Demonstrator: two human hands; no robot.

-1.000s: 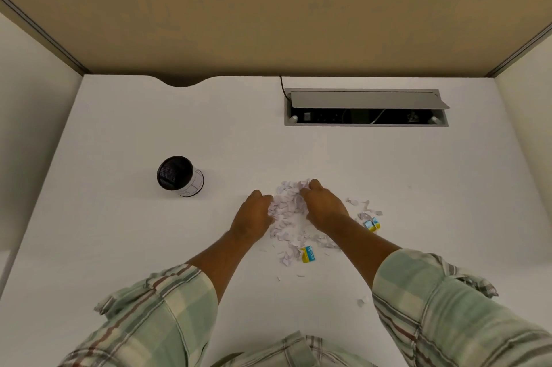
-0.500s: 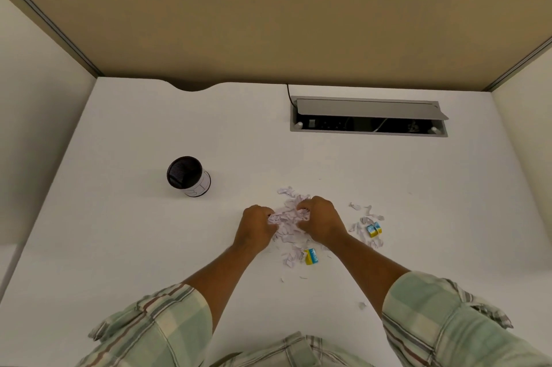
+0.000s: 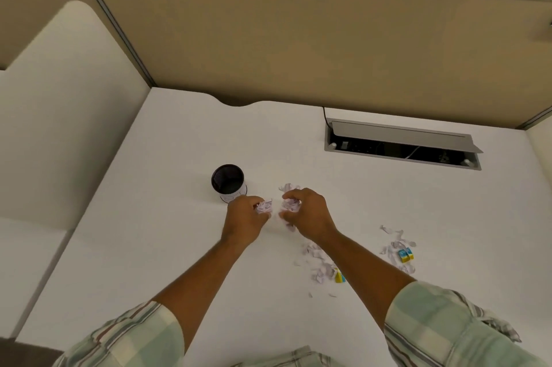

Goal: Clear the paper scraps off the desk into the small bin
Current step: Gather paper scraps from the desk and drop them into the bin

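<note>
White table (image 3: 167, 247) fills most of the head view, bounded at the back by a tan partition panel (image 3: 298, 44) and at the left by a lower white surface (image 3: 53, 115). A grey cable tray (image 3: 401, 142) is recessed in the table at back right, lid propped up, dark wiring visible inside. Both forearms reach forward from plaid green-and-cream sleeves (image 3: 442, 325) pushed up above the elbows. Small bin (image 3: 228, 183), a black mesh cylinder, stands upright on the table left of centre, mouth dark; contents not discernible. Left hand (image 3: 246, 218) is curled around a wad of pale paper scraps (image 3: 265, 206), just beside the bin on its near right side; whether the hand touches the bin cannot be told. Right hand (image 3: 306, 214) is likewise clenched over a second bunch of scraps (image 3: 290, 203), with a few pieces sticking out past its fingers toward the back. The two hands sit side by side, close but apart. Loose scraps (image 3: 318, 262) lie on the table beneath the right forearm, with a yellow-and-blue bit (image 3: 339, 276) at their near edge. A further scatter (image 3: 397, 242) lies well to the right, including another blue-and-yellow piece (image 3: 405, 255).
</note>
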